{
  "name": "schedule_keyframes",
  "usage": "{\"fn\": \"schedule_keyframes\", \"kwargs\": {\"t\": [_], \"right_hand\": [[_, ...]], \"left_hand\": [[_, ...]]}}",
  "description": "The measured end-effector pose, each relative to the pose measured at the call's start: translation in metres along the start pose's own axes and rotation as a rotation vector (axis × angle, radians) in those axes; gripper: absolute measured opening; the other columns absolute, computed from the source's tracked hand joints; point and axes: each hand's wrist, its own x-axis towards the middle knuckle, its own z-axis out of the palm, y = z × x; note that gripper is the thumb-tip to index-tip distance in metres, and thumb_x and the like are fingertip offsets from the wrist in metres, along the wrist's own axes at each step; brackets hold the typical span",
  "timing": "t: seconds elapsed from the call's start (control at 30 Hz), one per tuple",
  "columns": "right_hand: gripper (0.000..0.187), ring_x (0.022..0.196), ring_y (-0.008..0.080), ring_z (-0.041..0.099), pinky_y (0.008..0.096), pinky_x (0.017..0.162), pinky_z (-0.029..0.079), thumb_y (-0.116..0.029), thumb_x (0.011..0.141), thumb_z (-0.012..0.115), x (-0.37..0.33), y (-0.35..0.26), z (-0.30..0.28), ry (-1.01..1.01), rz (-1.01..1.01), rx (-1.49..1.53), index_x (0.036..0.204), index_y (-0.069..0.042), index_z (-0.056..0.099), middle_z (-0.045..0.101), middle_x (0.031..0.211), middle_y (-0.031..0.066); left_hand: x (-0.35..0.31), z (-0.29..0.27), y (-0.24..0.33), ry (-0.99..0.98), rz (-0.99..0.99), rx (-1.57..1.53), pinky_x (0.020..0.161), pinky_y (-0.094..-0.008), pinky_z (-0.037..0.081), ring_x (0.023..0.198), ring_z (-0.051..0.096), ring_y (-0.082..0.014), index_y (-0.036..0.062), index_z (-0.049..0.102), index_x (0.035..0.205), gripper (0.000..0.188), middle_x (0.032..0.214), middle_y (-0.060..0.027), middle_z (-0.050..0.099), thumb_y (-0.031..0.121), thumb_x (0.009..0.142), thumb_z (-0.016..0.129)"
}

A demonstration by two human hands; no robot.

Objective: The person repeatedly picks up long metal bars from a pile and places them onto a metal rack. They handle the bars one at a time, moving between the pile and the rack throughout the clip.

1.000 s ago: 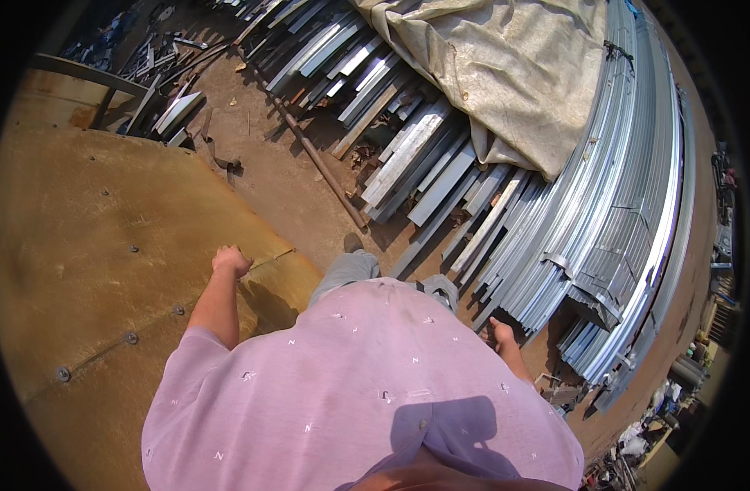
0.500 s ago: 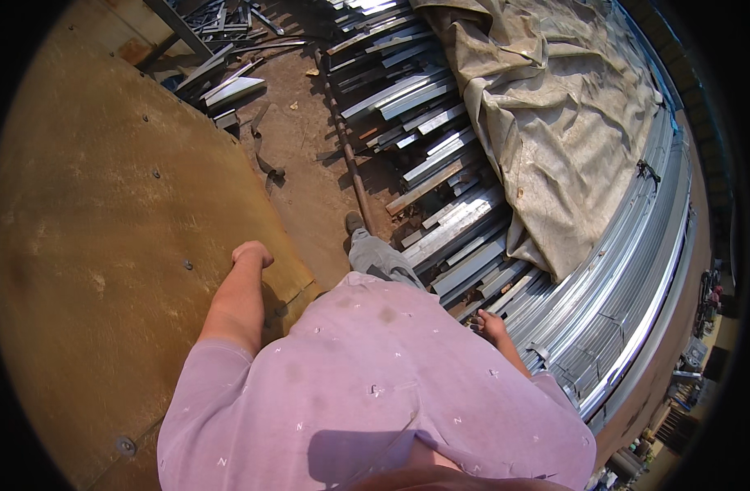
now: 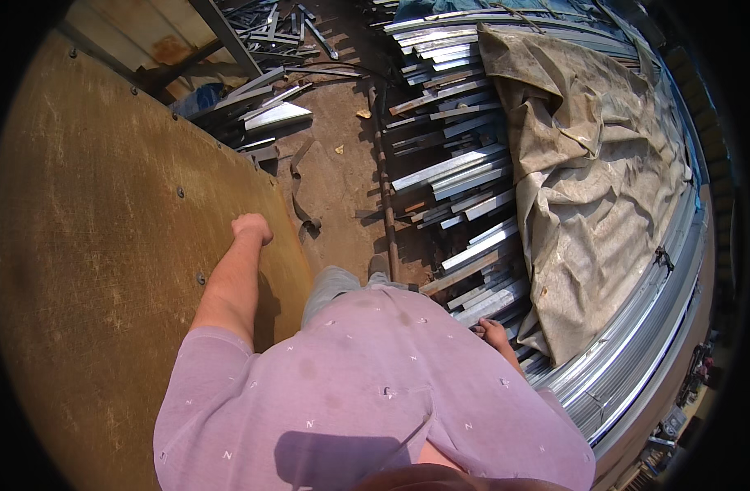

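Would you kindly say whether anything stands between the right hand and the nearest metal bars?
Nothing visible stands between the right hand and those metal bars; the tan tarpaulin covers bars farther right.

Person point(image 3: 367, 360) between a brown panel point(image 3: 105, 245) and stacked metal bars point(image 3: 465, 172)

Seen from above, the person wore a pink shirt point(image 3: 227, 385). The left hand point(image 3: 252, 228) appeared over the panel; contact was unclear. The right hand point(image 3: 491, 332) was near the bar ends. A creased beige tarp point(image 3: 604, 188) partly covered the bars.
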Motion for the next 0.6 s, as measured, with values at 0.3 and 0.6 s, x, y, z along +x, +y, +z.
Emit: {"fn": "schedule_keyframes", "kwargs": {"t": [0.3, 0.6], "right_hand": [[0.044, 0.072, 0.0169, 0.064, 0.0294, 0.059, 0.049, -0.026, 0.101, 0.064, 0.040, -0.194, 0.143, 0.128, -0.161, -0.034, 0.133, 0.000, 0.051, 0.069, 0.095, 0.0107], [0.038, 0.086, 0.0225, 0.072, 0.0371, 0.074, 0.056, -0.028, 0.099, 0.067, 0.053, -0.201, 0.272, 0.171, -0.070, -0.564, 0.122, 0.002, 0.066, 0.074, 0.101, 0.0152]], "left_hand": [[0.163, -0.155, -0.063, 0.233, -0.022, 0.139, 0.125, -0.0487, 0.021, 0.148, 0.038, -0.0321, 0.0062, 0.058, 0.141, 0.058, 0.153, -0.0146, 0.049, 0.027, 0.087, 0.067], [0.305, -0.217, -0.129, -0.557, -0.228, 0.244, 0.113, -0.0789, 0.020, 0.153, 0.024, -0.0436, 0.0272, 0.044, 0.157, 0.088, 0.168, -0.0019, 0.031, 0.064, 0.082, 0.075]]}}
